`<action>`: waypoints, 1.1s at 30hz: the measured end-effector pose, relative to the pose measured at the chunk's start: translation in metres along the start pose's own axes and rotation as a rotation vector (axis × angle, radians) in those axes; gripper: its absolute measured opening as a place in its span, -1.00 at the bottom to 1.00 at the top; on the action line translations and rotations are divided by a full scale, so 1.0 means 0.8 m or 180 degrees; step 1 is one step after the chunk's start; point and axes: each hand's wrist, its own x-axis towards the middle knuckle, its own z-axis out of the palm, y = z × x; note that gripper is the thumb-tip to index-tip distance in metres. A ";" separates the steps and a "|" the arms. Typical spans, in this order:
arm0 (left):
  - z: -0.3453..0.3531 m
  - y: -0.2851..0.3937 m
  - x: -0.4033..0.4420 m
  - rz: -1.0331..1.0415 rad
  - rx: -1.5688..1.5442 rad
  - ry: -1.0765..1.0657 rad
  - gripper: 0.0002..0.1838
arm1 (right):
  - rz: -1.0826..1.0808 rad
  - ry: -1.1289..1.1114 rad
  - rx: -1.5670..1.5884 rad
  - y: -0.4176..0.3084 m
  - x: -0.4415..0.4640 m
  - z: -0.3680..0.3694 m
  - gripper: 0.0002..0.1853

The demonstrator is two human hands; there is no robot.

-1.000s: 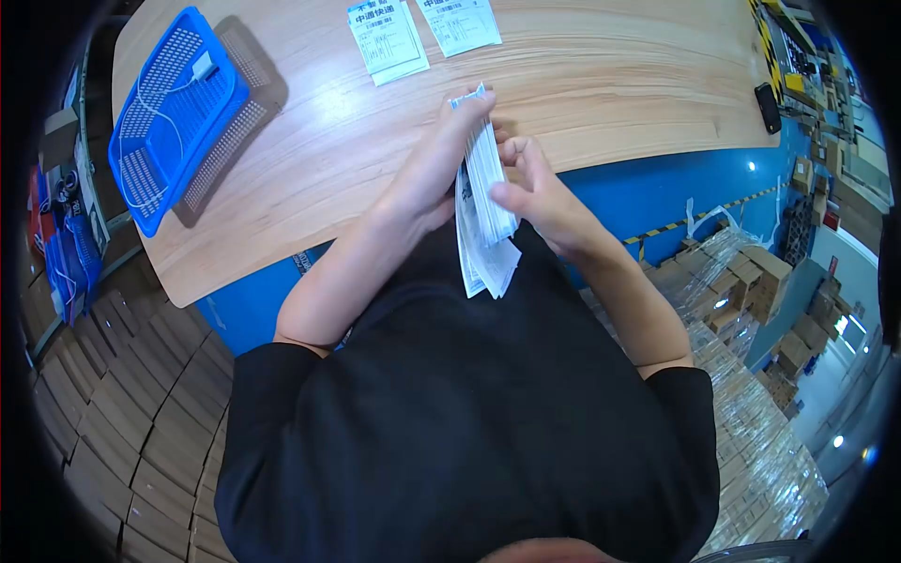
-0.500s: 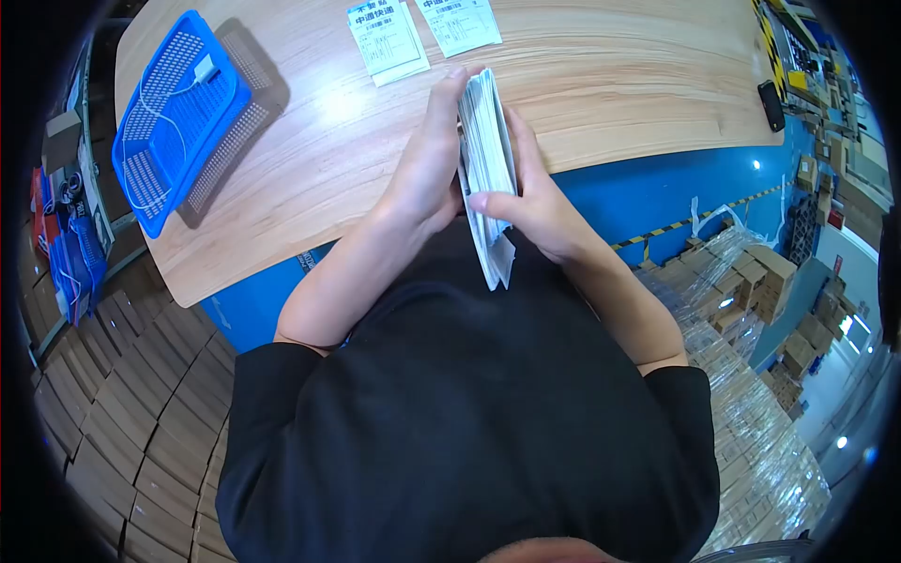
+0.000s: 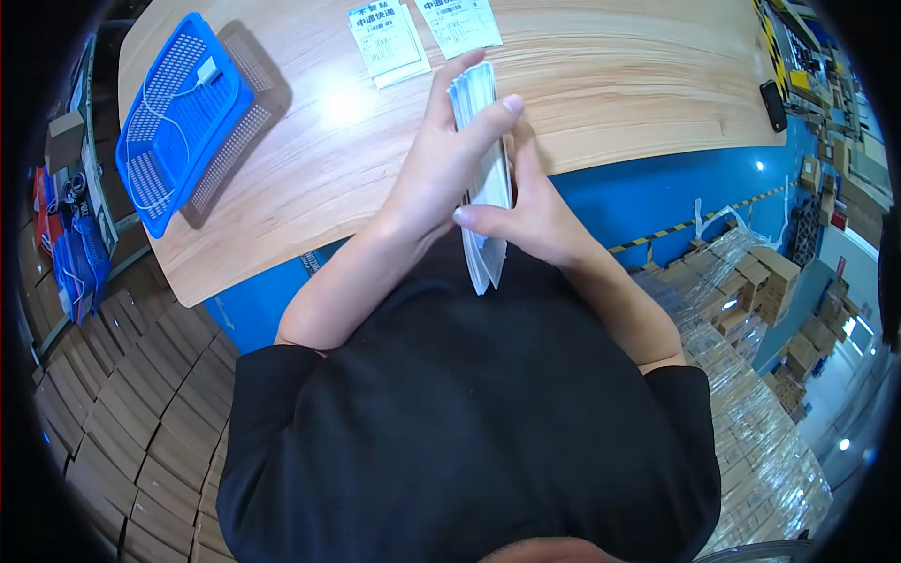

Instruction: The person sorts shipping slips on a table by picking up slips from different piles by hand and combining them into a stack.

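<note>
**Two hands around one bundle of papers**

I have one thick bundle of papers [image 3: 494,174] gripped between my two hands, upper centre of the frame, held up in front of my black shirt [image 3: 469,403] and the near edge of the wooden surface [image 3: 319,178]. My left hand [image 3: 449,159] wraps the upper part, its thumb laid across the papers and a finger along the far left edge. My right hand [image 3: 527,211] holds lower down, its thumb across the face and its fingers along the right side. The bottom end of the bundle splays into at least two points; the sheets sit too tight for me to count.

At the top of the frame lie two lots of printed slips, side by side: the left slips [image 3: 388,45] show at least two sheets, the right slips [image 3: 460,23] I cannot count. One blue basket [image 3: 199,122] stands upper left, with one white block [image 3: 207,70] and a white cord inside. One small black object [image 3: 772,105] sits at the surface's right edge. Cardboard boxes [image 3: 765,281], too many to count, are piled at the right of the frame.
</note>
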 end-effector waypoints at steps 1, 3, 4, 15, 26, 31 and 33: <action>0.003 0.000 0.000 -0.0007 0.0005 0.0000 -0.25 | -0.0047 0.0031 -0.0088 0.002 -0.001 0.003 0.20; 0.006 0.001 0.004 0.0150 0.0361 -0.0057 -0.28 | -0.0049 -0.0009 -0.0139 0.010 0.001 -0.004 0.25; 0.007 0.003 0.002 0.0031 0.0260 -0.0104 -0.29 | 0.0010 -0.0033 -0.0171 0.012 0.000 -0.007 0.26; -0.007 0.000 0.007 -0.0013 0.0394 -0.0496 -0.19 | -0.0522 0.0106 -0.0207 0.015 -0.002 -0.006 0.27; -0.015 0.009 -0.007 0.0274 0.1068 -0.0605 0.02 | 0.0104 -0.0052 0.1116 0.021 -0.019 -0.011 -0.07; -0.022 -0.001 -0.004 0.0369 0.1540 -0.0884 0.02 | 0.0242 -0.0081 0.0343 0.014 -0.035 -0.011 0.11; -0.019 -0.003 -0.008 0.0458 0.1529 -0.0871 0.00 | -0.0100 -0.0076 0.0164 0.016 -0.038 -0.010 0.16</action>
